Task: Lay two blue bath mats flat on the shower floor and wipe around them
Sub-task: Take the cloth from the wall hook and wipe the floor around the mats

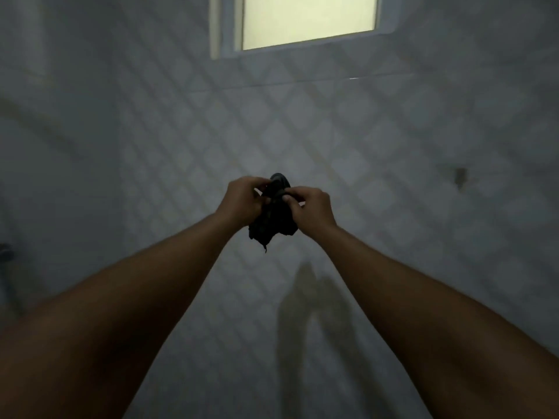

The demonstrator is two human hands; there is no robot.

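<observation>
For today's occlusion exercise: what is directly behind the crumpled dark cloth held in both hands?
Behind the crumpled dark cloth, a dark round fitting shows above it on the diamond-patterned tiled wall. How the fitting attaches is covered by the cloth, left hand and right hand.

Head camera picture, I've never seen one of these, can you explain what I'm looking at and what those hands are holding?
One camera sits on a person's head, so you see their own bare arms reaching forward. The left hand and right hand together grip a small dark crumpled cloth, held up in front of a tiled wall. Above is a frosted, lit window. The picture is dim and blurred. No blue bath mats and no floor are in view here.
</observation>
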